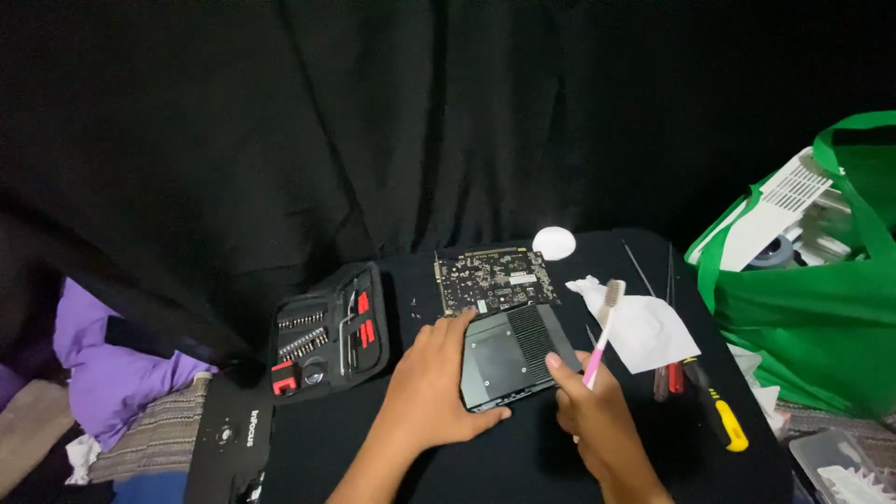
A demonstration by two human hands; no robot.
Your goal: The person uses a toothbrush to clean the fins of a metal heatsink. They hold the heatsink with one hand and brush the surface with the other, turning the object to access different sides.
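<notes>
Left hand [431, 385] flat on left edge of black finned heatsink block [516, 353], fingers spread, steadying it mid-counter [523, 467]. Right hand [597, 411] closed on pink toothbrush [602, 331], bristles up and off surface, thumb touching block's right edge. Bare circuit board [495, 280] lies just behind block, already apart from it. Open bit kit [329, 334] to left. White tissue [639, 327] and screwdrivers [705, 397] to right. Small white disc [554, 243] behind board. Green bag [812, 280] at far right. Judgement: disassembly done; brushing in hand, extent cannot tell; nothing reassembled.
</notes>
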